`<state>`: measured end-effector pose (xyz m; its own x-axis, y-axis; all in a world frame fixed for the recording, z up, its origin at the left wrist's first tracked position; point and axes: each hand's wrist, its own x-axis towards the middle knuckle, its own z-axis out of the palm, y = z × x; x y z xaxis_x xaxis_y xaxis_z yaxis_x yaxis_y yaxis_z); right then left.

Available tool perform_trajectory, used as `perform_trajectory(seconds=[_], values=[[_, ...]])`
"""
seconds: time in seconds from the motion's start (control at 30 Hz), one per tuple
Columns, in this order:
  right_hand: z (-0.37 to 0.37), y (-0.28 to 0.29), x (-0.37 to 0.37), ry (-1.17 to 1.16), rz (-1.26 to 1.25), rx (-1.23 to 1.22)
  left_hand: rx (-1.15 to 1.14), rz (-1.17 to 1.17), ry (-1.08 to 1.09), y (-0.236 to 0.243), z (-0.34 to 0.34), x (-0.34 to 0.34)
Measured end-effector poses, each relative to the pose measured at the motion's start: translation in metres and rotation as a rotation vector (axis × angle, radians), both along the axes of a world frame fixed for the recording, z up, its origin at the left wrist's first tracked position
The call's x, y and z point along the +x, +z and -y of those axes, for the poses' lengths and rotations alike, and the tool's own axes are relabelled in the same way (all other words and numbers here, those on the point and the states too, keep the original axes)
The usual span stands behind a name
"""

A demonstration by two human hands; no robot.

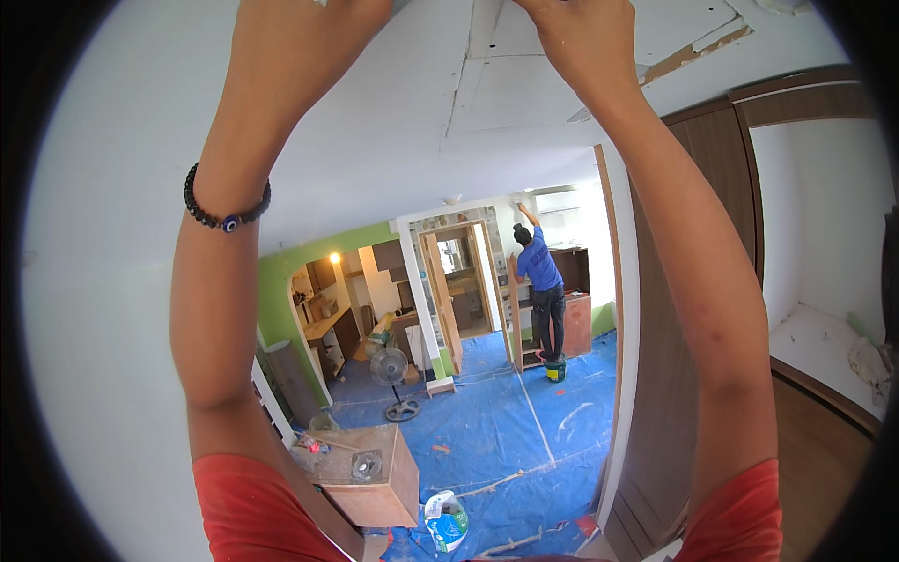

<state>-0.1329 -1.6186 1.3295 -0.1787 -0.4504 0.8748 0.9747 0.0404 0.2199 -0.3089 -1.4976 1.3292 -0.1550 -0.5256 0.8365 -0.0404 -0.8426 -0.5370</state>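
Both my arms are raised toward the white ceiling point(412, 103), which has seam lines and cut panel edges. My left hand point(314, 28) is at the top edge of the view, with its fingers cut off by the frame. A black beaded bracelet point(229, 221) with a blue eye bead circles my left wrist. To its right, my right hand point(590, 28) is also near the ceiling, its fingers mostly out of view. Between the hands runs a cracked panel joint point(459, 89). Whether either hand holds anything is hidden.
A person point(538, 272) in blue stands on a bucket point(555, 372), reaching up a far wall. Blue sheeting point(487, 403) covers the floor. Below are a fan point(390, 370), a wooden cabinet point(393, 482) and a white tub point(446, 521). A brown wardrobe point(698, 281) stands at right.
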Motion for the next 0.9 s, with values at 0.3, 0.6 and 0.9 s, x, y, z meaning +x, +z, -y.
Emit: perform_trajectory(seconds=[0.3, 0.6, 0.9], values=[[0.001, 0.004, 0.007, -0.142, 0.090, 0.036, -0.028, 0.171, -0.036, 0.000, 0.008, 0.014], [0.000, 0.009, 0.023, -0.143, 0.230, 0.044, -0.037, 0.294, 0.101, -0.001, 0.021, 0.021], [-0.003, -0.004, 0.001, 0.169, 0.122, -0.050, 0.344, 0.702, 0.276, -0.020, -0.007, 0.072]])
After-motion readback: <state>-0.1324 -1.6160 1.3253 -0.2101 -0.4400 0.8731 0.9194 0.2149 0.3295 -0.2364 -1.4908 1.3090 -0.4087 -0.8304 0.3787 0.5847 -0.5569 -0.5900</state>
